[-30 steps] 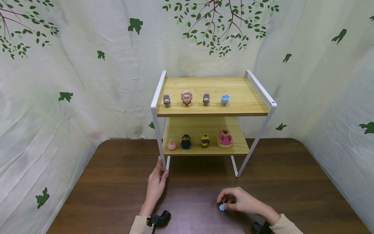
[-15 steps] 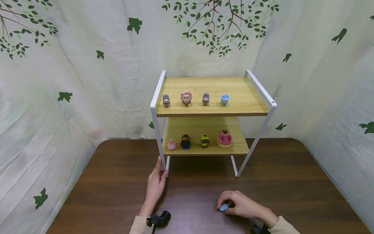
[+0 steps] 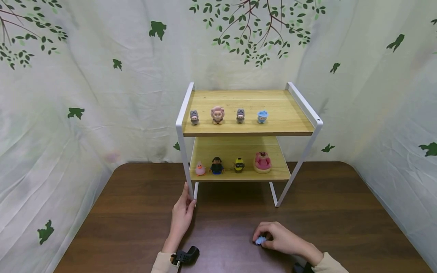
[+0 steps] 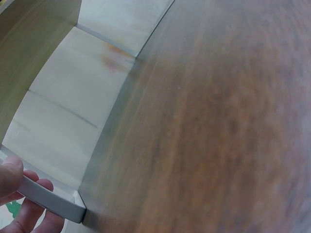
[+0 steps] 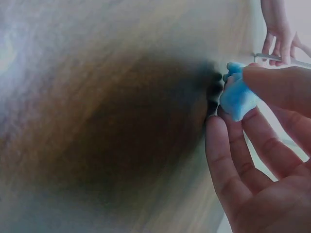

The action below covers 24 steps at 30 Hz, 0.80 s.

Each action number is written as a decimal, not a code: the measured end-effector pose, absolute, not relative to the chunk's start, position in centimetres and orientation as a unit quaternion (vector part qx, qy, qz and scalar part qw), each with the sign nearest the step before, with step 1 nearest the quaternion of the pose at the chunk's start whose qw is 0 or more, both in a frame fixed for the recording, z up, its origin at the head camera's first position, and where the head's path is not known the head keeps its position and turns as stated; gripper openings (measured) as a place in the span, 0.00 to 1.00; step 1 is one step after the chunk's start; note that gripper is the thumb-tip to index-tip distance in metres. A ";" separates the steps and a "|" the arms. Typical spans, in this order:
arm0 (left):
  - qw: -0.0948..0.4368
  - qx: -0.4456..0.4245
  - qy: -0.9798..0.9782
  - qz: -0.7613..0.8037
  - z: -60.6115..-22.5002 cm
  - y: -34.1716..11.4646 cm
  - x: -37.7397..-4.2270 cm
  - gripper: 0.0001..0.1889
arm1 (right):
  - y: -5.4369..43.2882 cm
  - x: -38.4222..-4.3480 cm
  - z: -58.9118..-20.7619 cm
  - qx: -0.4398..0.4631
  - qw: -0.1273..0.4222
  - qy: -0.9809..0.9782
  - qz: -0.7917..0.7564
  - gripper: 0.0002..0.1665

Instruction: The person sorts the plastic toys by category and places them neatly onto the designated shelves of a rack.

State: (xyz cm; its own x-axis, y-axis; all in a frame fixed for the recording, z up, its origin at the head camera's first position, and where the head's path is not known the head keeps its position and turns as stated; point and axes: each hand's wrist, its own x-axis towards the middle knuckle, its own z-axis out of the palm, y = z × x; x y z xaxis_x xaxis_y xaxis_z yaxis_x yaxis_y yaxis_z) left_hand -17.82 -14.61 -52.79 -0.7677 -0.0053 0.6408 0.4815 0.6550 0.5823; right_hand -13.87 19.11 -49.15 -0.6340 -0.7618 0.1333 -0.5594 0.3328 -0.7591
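My right hand (image 3: pixel 281 238) pinches a small light-blue figurine (image 3: pixel 260 240) low over the table, in front of the shelf. In the right wrist view the blue figurine (image 5: pixel 238 97) sits between thumb and fingertips, its details partly covered by the thumb. My left hand (image 3: pixel 182 212) grips the lower left leg of the white-framed shelf (image 3: pixel 246 134). The left wrist view shows the thumb (image 4: pixel 10 174) on one side of the white leg (image 4: pixel 53 201) and fingers curled round the other.
On the upper board stand two grey figurines (image 3: pixel 194 117), a pink-maned one (image 3: pixel 217 115) and a blue-hatted one (image 3: pixel 262 116). The lower board bears a pink duck (image 3: pixel 200 169), a dark-haired figure (image 3: pixel 216 166), a yellow-and-black figure (image 3: pixel 239 165) and a pink bear (image 3: pixel 263 163). A leaf-printed cloth (image 3: pixel 136 94) hangs behind.
My right hand has shifted slightly down, and the blue figurine has turned a little between the fingers. The left hand and shelf stay in place.
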 end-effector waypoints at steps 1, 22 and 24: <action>0.310 -0.139 -0.855 -0.391 -52.8 -14.6 -17.8 0.52 | 19.1 -13.9 -49.1 -0.408 0.120 0.807 -0.410 0.14; 0.317 -0.148 -0.851 -0.392 -52.7 -14.6 -17.8 0.50 | 19.2 -15.2 -46.2 -0.380 0.033 0.806 -0.452 0.05; 0.318 -0.147 -0.851 -0.393 -52.7 -14.7 -17.9 0.49 | 19.2 -15.3 -46.0 -0.379 0.033 0.806 -0.454 0.05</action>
